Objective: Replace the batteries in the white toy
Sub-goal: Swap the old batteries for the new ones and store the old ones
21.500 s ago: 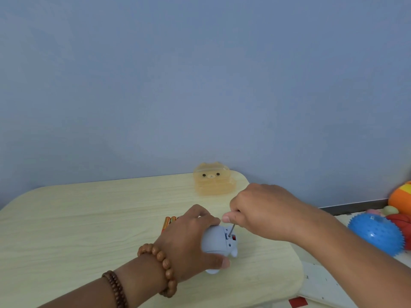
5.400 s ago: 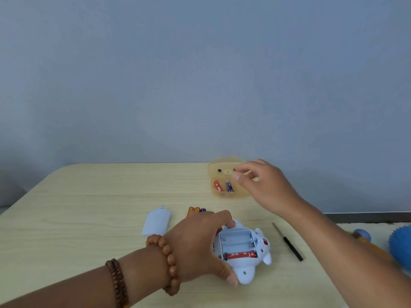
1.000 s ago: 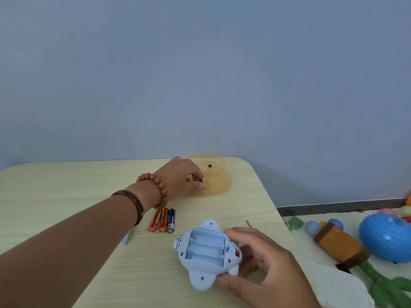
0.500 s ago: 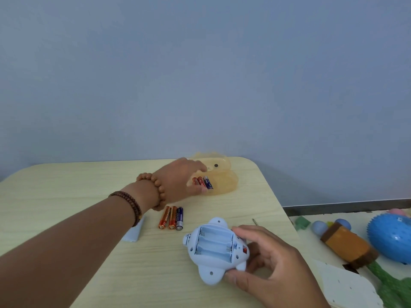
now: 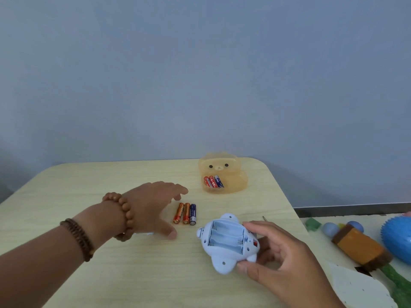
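The white toy (image 5: 224,243) lies belly-up on the wooden table (image 5: 111,263), its battery bay open with all three slots bare. My right hand (image 5: 280,254) grips the toy's right side, thumb under its lower edge. Three batteries (image 5: 185,213), two orange and one blue, lie side by side just left of the toy. My left hand (image 5: 153,207) hovers open beside them, fingers spread, holding nothing. A translucent orange bear-shaped box (image 5: 233,174) at the table's far edge holds three more batteries (image 5: 213,181).
A screwdriver tip (image 5: 264,218) shows behind my right hand. Part of the pale cover (image 5: 149,233) peeks from under my left hand. On the floor to the right lie a spiky blue ball (image 5: 398,238), a brown-orange toy (image 5: 360,247) and small toys.
My left hand has drawn back from the bear box to beside the loose batteries, leaving a third battery in the box. The right hand still holds the toy.
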`<action>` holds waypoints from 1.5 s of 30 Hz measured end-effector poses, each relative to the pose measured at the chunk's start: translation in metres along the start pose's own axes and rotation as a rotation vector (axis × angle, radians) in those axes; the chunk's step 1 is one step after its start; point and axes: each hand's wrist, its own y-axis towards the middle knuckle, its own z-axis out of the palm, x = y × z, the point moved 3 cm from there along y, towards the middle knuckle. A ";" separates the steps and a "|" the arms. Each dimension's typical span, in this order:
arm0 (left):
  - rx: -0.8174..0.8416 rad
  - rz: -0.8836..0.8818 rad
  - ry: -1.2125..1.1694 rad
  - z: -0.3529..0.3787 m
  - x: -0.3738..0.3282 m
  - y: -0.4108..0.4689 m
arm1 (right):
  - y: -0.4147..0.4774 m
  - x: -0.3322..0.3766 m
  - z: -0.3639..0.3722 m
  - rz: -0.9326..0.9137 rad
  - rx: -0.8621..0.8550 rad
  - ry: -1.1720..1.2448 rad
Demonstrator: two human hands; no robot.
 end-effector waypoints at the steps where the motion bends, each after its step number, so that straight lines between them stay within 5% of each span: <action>1: -0.014 0.000 -0.027 0.002 0.000 0.000 | 0.000 0.000 0.000 0.001 -0.001 0.001; 13: -0.225 -0.043 -0.255 -0.045 0.006 -0.010 | -0.001 0.001 0.000 0.017 0.004 -0.021; 21: -0.403 0.183 -0.390 -0.037 -0.066 -0.002 | -0.002 -0.001 -0.001 0.028 0.004 -0.031; 28: -0.364 0.301 -0.481 -0.023 -0.090 0.007 | -0.003 -0.003 -0.001 0.032 0.003 -0.033; 45: -0.543 0.474 -0.154 -0.012 -0.108 0.002 | -0.004 -0.003 -0.001 0.049 0.020 -0.044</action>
